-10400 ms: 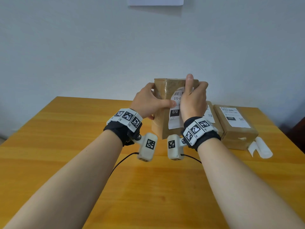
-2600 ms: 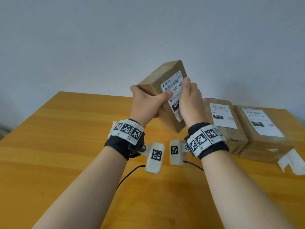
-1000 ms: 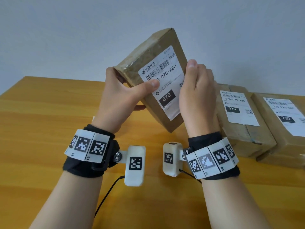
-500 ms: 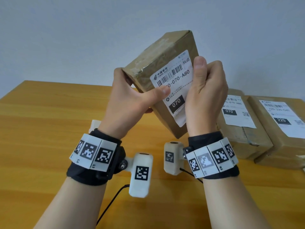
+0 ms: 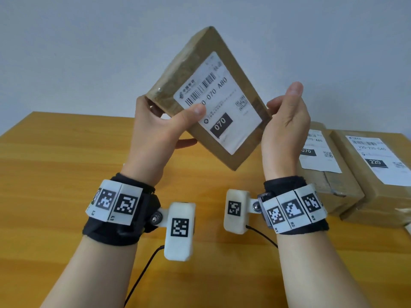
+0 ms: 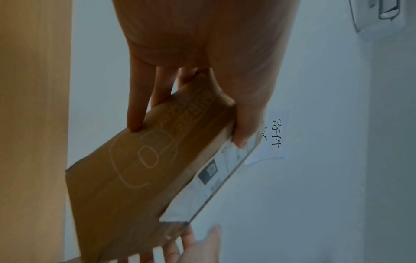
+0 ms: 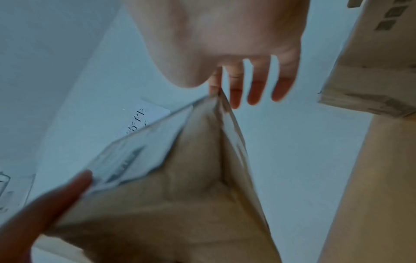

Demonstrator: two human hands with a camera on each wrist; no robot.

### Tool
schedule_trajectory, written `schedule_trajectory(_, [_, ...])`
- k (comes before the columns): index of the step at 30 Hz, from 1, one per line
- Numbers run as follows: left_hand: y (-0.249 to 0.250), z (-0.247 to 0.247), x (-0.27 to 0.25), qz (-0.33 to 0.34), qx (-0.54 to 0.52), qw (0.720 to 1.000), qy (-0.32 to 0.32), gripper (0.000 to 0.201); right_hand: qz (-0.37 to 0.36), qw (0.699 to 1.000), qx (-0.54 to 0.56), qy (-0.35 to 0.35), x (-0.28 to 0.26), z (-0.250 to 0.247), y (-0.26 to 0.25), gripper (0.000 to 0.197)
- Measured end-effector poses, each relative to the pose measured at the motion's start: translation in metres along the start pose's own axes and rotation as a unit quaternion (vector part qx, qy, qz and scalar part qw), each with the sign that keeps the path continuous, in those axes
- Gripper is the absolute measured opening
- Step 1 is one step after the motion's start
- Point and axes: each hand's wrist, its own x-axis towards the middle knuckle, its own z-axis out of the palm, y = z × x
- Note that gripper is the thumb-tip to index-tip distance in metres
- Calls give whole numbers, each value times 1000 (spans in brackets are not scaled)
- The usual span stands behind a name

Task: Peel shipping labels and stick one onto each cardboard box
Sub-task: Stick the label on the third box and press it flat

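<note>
A brown cardboard box (image 5: 242, 76) hangs tilted in the air above the table, with a white shipping label (image 5: 220, 103) marked 070 stuck flat on the face turned to me. My left hand (image 5: 155, 130) grips the box's lower left end, thumb on the label and fingers behind. In the left wrist view those fingers (image 6: 137, 110) lie on the printed back of the box (image 6: 139, 170). My right hand (image 5: 287, 130) stands beside the right corner with relaxed fingers. The right wrist view shows those fingers (image 7: 256, 85) nearly straight just past the box's corner (image 7: 191, 195).
Two more labelled cardboard boxes, one marked 070 (image 5: 329, 181) and one marked 220 (image 5: 378, 192), lie side by side at the right of the wooden table (image 5: 55, 174). A white scrap (image 5: 408, 228) shows at the right edge. A paper notice (image 6: 272, 135) hangs on the wall.
My right hand has come off the label and moved to the box's right corner, fingers loosened. The box is raised and turned so the whole label shows. The left hand keeps its grip.
</note>
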Motion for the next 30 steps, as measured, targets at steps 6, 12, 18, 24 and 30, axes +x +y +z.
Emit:
schedule_trajectory(6, [-2,-4,2,0,-66,996,62,101,181,953,-24,-243,-9,3,-15,53])
schedule_trajectory(12, [-5,-4,4,-4,20,998,53,71,190,956,37,-222,-13,4,-27,49])
schedule_trajectory(18, [-8,-1,7,-65,55,995,43,70,94,986,34,-135,-6,5,-18,36])
schedule_trajectory(24, [-13,-12,10,-96,110,989,-10,96,73,991,66,-92,-4,6,-15,37])
schedule_trajectory(30, [-9,-7,7,-84,93,992,-15,79,38,995,91,-25,-7,7,-15,44])
